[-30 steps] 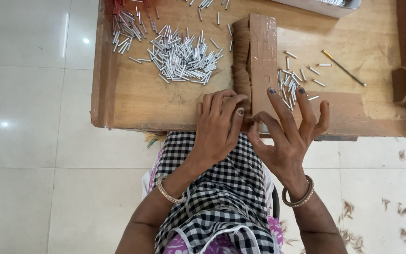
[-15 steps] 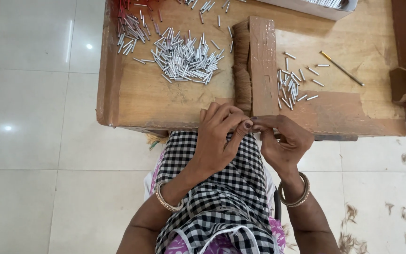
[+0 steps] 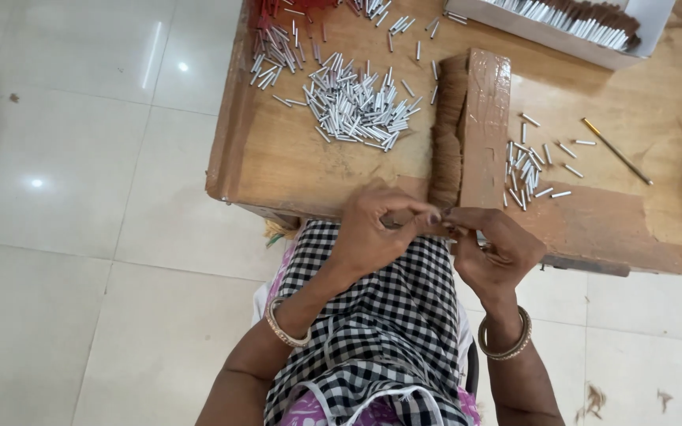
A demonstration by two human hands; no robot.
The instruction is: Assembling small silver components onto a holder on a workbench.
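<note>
Over a black-and-white checked cloth, the left hand and right hand meet fingertip to fingertip, pinching something too small to identify at the near edge of the low wooden board. Beyond lie an upright wooden block and scattered short silvery tubes.

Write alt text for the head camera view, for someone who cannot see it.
Seen from above, a person's left hand and right hand pinch something small together at the edge of a low wooden table. Heaps of small silver tubes and a brown fibre bundle lie on it.
</note>
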